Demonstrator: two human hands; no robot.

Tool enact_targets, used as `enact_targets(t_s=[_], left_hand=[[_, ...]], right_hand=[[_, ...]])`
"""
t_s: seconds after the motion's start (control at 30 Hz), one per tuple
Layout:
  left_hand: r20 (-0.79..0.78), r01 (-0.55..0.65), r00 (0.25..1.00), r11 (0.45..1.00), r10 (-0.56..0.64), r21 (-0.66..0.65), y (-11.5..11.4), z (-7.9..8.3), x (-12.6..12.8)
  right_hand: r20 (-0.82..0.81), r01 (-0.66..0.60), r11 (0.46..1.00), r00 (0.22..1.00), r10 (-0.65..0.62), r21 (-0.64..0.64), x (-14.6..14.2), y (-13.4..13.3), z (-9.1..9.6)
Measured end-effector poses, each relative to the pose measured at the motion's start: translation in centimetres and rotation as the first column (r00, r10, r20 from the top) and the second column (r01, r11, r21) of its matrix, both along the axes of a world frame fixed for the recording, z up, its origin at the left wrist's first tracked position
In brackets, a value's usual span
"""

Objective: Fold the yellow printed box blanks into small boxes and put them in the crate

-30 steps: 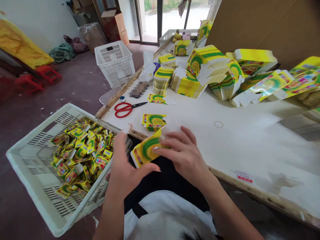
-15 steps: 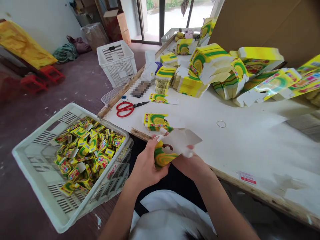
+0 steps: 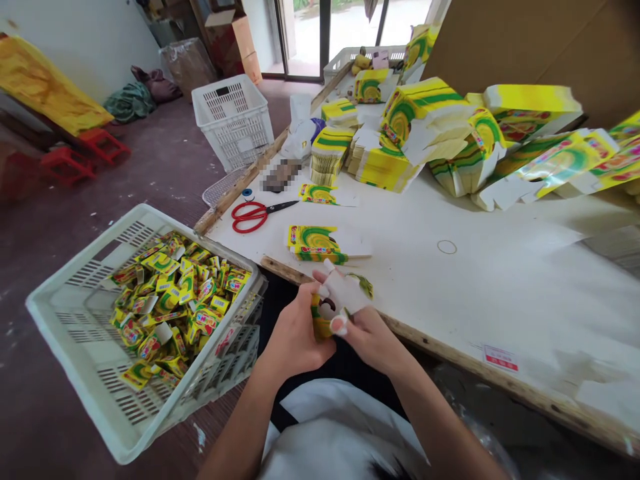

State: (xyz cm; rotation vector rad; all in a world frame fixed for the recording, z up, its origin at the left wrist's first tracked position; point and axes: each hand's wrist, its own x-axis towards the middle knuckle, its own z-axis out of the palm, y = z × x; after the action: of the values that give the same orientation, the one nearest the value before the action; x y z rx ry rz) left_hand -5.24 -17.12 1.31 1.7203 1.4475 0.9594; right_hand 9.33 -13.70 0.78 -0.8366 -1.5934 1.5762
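Both hands meet over my lap at the table's front edge, around one small yellow-and-green printed carton (image 3: 323, 325). My left hand (image 3: 295, 330) is wrapped round its left side. My right hand (image 3: 373, 337) grips it from the right, with a white-wrapped thumb pressed near the carton's opening. A white inner flap (image 3: 353, 293) stands up between the fingers, and a dark curved cut-out shows in the carton. Part of the carton is hidden by the hands. Just beyond them, a few flat cartons (image 3: 315, 241) lie on the white table (image 3: 410, 257).
At left stands a white crate (image 3: 135, 440) holding many folded cartons (image 3: 165, 300). Red-handled scissors (image 3: 250, 217) lie on the table near a blurred-out dark object (image 3: 281, 175). Stacks of flat cartons (image 3: 383, 163) line the back. A rubber band (image 3: 447, 247) lies at right; another crate (image 3: 233, 120) stands behind.
My right hand has moved slightly left and closer to my left hand. The white flap, spread out to the right before, is now folded up nearer the carton.
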Motion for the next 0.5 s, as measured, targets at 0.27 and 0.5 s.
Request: enact_targets(t_s=[0.27, 0.5], left_hand=[[-0.111, -0.212, 0.969, 0.975, 0.219, 0.07, 0.1, -1.5, 0.5], [-0.212, -0.153, 0.961, 0.98, 0.178, 0.129, 0.0, 0.6, -1.7]], right_hand=[[0.148, 0.173, 0.899, 0.957, -0.25, 0.401, 0.5, 0.0, -1.0], [0.326, -0.085, 0.867, 0.941, -0.092, 0.491, 2.2, 0.8, -0.3]])
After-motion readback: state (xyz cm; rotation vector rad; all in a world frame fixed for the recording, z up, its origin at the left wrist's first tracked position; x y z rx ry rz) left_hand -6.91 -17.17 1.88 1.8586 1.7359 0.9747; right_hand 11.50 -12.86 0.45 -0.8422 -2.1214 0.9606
